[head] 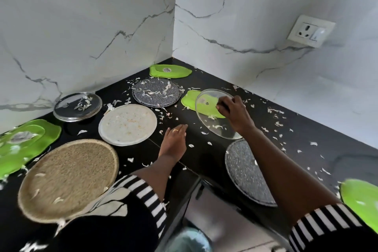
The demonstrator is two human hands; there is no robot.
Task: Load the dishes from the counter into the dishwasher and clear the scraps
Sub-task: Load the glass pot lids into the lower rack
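My right hand [233, 113] grips the far rim of a clear glass plate [210, 122] and holds it tilted above the black counter [204, 155]. Under it lies a small green leaf-shaped dish [191, 99]. My left hand [174, 139] rests flat on the counter with its fingers together, holding nothing. White scraps [276, 124] are strewn over the counter and over most dishes. Around my hands lie a white plate [127, 125], a speckled grey plate [156, 92] and another speckled grey plate [247, 172].
A woven round tray [68, 178] lies at the near left, green dishes [24, 143] beside it, a second glass plate [77, 106] behind. More green dishes sit in the corner [170, 71] and at the near right [362, 198]. A wall socket [311, 30] is on the right wall.
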